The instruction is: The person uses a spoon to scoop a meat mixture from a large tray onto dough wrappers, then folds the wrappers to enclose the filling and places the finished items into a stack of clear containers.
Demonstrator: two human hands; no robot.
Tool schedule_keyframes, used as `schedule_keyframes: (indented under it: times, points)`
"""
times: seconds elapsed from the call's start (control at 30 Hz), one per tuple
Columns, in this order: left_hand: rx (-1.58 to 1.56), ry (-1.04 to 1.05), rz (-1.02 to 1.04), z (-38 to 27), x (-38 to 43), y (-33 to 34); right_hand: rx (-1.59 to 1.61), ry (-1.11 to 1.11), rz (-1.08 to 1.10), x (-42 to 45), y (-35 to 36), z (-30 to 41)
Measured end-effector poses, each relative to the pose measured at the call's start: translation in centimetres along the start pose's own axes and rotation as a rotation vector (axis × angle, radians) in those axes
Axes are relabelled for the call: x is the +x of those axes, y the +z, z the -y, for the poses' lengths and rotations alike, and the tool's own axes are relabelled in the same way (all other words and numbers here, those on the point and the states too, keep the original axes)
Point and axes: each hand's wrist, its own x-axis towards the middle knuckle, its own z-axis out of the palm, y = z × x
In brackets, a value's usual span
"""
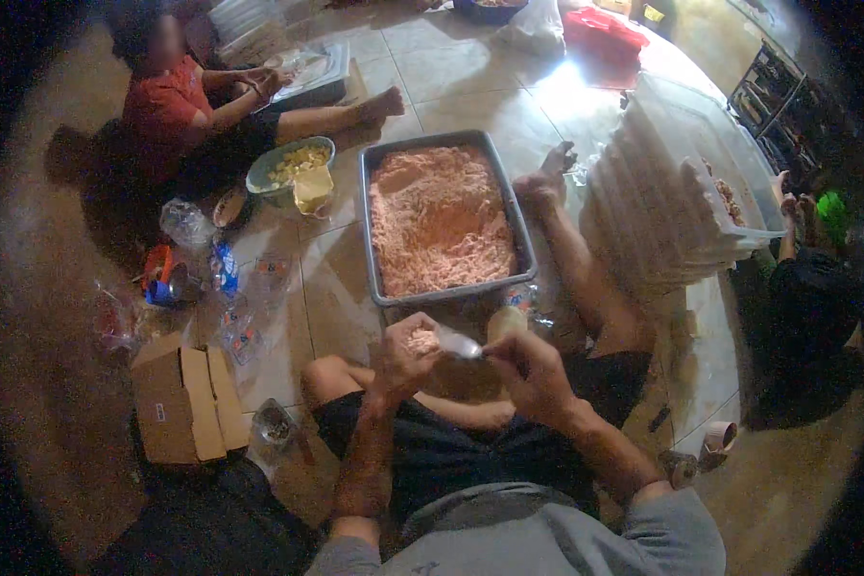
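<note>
My left hand (408, 358) is closed around a portion of pinkish minced mixture (422, 341), some of which shows at its top. A metal spoon (464, 345) lies between my hands, its bowl beside the mixture, and my right hand (529, 367) grips its handle end. Just beyond my hands a grey rectangular tub (455, 294) holds a large mass of the same pink mixture (439, 223), with a hollow in its middle. A pale round object (507, 324), partly hidden behind my right hand, is too unclear to name.
Left of the tub is a bowl of yellowish pieces (288, 167). Plastic bags (187, 222) and a cardboard box (169, 403) lie at left. Stacked clear trays (662, 209) stand at right. One person (165, 108) sits at upper left, another (806, 317) at far right.
</note>
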Motion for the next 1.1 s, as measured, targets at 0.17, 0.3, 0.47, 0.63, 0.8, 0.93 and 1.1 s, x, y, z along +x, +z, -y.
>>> schedule_keyframes:
  times: [0.17,0.3,0.47,0.63,0.8,0.93,1.1]
  points:
    - [0.086,0.092,0.423,0.9,0.4,-1.5,-0.118,-0.306,0.219,1.2,-1.5,-0.5]
    - [-0.035,0.102,0.327,-0.5,-0.7,-0.9,-0.242,-0.292,0.068,1.9,-3.0,-1.7]
    - [0.04,-0.012,0.011,0.2,-1.1,0.1,0.098,-0.052,-0.035,0.8,-2.2,-0.2]
    - [-0.003,0.311,0.021,-0.4,-1.3,0.7,0.084,0.106,-0.121,-0.6,-1.2,0.7]
    - [0.188,0.196,0.06,1.6,-0.4,1.3,-0.134,-0.017,0.086,-0.8,-0.3,-0.4]
    - [0.272,0.205,0.006,-0.9,-0.7,1.5,-0.058,0.066,-0.022,-0.1,-1.6,0.6]
    - [-0.087,0.183,0.076,0.0,-1.2,0.8,0.025,0.069,-0.129,-0.3,-1.8,1.6]
